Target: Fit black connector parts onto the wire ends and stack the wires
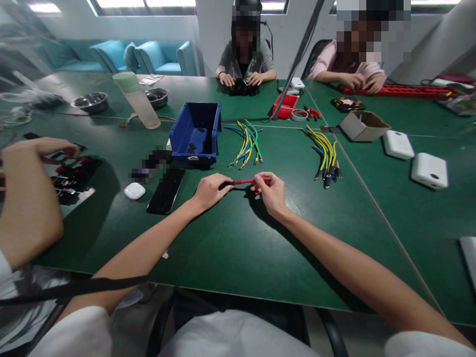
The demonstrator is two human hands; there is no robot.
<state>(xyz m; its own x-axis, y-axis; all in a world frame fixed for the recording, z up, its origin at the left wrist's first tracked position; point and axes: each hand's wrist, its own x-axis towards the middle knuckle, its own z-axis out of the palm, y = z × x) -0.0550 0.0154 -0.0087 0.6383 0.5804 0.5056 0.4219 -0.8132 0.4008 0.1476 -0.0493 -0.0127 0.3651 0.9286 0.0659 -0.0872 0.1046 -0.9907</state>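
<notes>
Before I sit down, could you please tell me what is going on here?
The person's left hand and right hand hold a thin red cable between them over the green tabletop. Beyond them, a bundle of yellow, green and blue wires lies beside an open blue plastic bin; a similar bundle lies farther right.

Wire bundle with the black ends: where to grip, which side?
I'd pinch the bundle across its middle, from above and its left, where the right hand is nearest, though that hand holds the red wire. The bundle lies flat; its strands run closer together there than at the black ends, where they fan out and a grip may miss some.
</notes>
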